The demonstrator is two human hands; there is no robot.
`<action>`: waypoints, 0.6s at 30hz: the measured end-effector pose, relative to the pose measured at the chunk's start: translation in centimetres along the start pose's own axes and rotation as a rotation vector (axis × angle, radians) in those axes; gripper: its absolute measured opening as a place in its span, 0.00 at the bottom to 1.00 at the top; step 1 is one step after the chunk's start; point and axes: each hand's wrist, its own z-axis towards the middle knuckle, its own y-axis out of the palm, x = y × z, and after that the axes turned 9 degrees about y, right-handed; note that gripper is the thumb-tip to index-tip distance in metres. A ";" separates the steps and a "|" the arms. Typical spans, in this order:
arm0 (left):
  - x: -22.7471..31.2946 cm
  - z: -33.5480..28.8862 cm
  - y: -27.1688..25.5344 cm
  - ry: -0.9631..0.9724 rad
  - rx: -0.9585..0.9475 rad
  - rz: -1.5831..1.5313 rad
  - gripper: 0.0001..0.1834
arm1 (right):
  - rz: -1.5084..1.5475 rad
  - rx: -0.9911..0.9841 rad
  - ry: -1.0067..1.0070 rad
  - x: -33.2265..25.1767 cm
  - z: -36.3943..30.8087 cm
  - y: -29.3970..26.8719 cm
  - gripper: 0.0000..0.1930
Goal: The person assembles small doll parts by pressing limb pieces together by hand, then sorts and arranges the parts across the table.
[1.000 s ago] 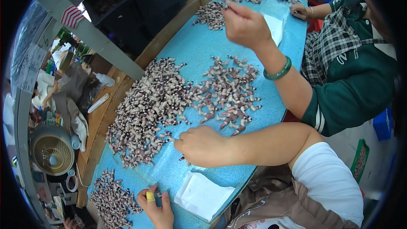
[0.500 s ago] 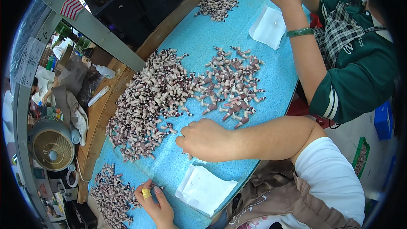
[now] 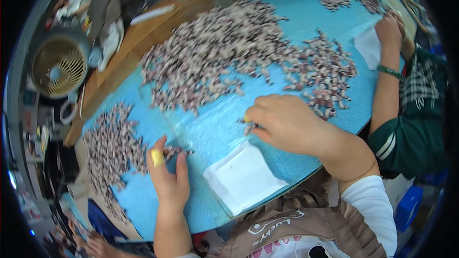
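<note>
My left hand point(image 3: 168, 179), yellow tape round one finger, holds a small figurine piece point(image 3: 173, 152) in mauve, white and dark colours between its thumb and fingers. To the right, my right hand point(image 3: 287, 123) pinches another small piece point(image 3: 247, 128) at its fingertips, just above the blue table surface; its fingers are partly hidden by the hand's back. A large heap of similar pieces point(image 3: 215, 52) lies beyond both hands. Beside my left hand spreads a smaller heap point(image 3: 112, 143). A white paper sheet point(image 3: 245, 174) lies between my forearms.
Another pile of pieces point(image 3: 330, 74) sits to the right, with two more at the far right. A co-worker's hands point(image 3: 389, 31) are over a second white sheet point(image 3: 368, 48). A wooden ledge point(image 3: 117, 67) edges the table; a fan point(image 3: 60, 64) stands at the left.
The view has swung, so the table and heaps sit differently in the picture. My right hand has turned, and the piece in its fingertips now shows. My left hand still holds its piece.
</note>
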 end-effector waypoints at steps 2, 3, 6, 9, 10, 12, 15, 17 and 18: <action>0.0 0.2 -0.3 -0.002 -0.019 0.048 0.13 | 0.017 -0.015 -0.029 0.1 0.4 0.5 0.08; -0.3 0.1 -0.2 0.028 -0.044 0.031 0.14 | 0.029 0.003 -0.028 0.1 0.5 0.7 0.07; -1.1 -0.5 -0.7 0.090 -0.057 0.032 0.13 | 0.056 0.031 -0.080 -0.2 0.8 1.0 0.08; -0.5 -0.7 -0.9 0.120 -0.073 0.004 0.11 | 0.096 0.151 -0.163 -0.9 0.9 0.6 0.07; -0.3 -0.9 -0.8 0.094 -0.063 0.006 0.11 | 0.098 0.129 -0.180 -1.1 0.7 0.4 0.07; -0.2 -1.1 -0.7 0.001 -0.038 -0.173 0.10 | 0.173 0.062 0.000 -1.4 0.4 0.0 0.08; -0.3 -1.6 -0.3 -0.108 -0.042 -0.369 0.10 | 0.274 -0.028 -0.051 -1.8 0.1 -0.4 0.07; -0.2 -1.8 -0.2 -0.167 -0.041 -0.490 0.11 | 0.337 -0.080 -0.109 -2.1 0.0 -0.5 0.07; -0.1 -1.8 0.0 -0.149 0.014 -0.504 0.12 | 0.347 -0.094 -0.192 -2.3 0.0 -0.6 0.07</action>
